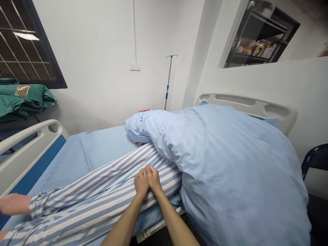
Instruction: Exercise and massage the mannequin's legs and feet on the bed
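Note:
My left hand and my right hand are side by side with fingers curled in, their thumb sides touching. Both rest on the thigh of blue-and-white striped trousers, worn by a person lying on the bed. The fingertips are hidden, so whether they pinch any cloth does not show. A puffy light-blue quilt covers the upper body, its edge just right of my hands. At the left end, a bare foot comes out of one trouser leg.
A pale footboard and headboard bound the bed with its blue sheet. Behind it stands an IV pole by the wall. Folded green cloth lies at far left; a dark chair stands at right.

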The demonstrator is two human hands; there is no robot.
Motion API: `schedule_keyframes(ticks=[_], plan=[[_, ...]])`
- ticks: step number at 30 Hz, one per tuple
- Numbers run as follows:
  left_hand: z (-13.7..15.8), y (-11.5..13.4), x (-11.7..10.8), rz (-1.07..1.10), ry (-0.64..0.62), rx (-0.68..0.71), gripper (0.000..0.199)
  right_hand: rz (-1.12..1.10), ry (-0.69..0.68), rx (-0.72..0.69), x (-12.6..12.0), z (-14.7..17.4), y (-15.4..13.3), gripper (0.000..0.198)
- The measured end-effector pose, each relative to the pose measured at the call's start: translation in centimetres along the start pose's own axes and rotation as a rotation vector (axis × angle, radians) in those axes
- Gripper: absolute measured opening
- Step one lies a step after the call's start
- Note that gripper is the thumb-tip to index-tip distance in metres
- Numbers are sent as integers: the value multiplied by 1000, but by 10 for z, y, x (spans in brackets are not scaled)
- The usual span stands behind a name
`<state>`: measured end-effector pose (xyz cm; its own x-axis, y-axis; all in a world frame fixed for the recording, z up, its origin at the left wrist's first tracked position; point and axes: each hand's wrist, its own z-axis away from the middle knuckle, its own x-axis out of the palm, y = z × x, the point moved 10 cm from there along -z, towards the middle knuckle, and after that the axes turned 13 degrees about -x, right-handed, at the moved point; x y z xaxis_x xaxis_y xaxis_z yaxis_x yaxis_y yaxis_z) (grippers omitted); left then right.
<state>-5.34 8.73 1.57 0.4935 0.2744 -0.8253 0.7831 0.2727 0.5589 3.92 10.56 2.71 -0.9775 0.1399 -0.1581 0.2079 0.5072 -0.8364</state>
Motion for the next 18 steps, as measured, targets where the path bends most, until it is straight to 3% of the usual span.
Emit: schedule_keyframes(ticks=[7, 13, 18], plan=[[-1, -6, -8, -18, -48, -126, 32, 76, -39, -39, 5, 2, 0, 40], [2, -8, -10, -11, -34, -128, 33, 291, -311, -90, 10, -20, -18, 43], [0, -3, -1, -73, 8, -17, 37, 355, -275, -163, -2, -23, -30, 45]])
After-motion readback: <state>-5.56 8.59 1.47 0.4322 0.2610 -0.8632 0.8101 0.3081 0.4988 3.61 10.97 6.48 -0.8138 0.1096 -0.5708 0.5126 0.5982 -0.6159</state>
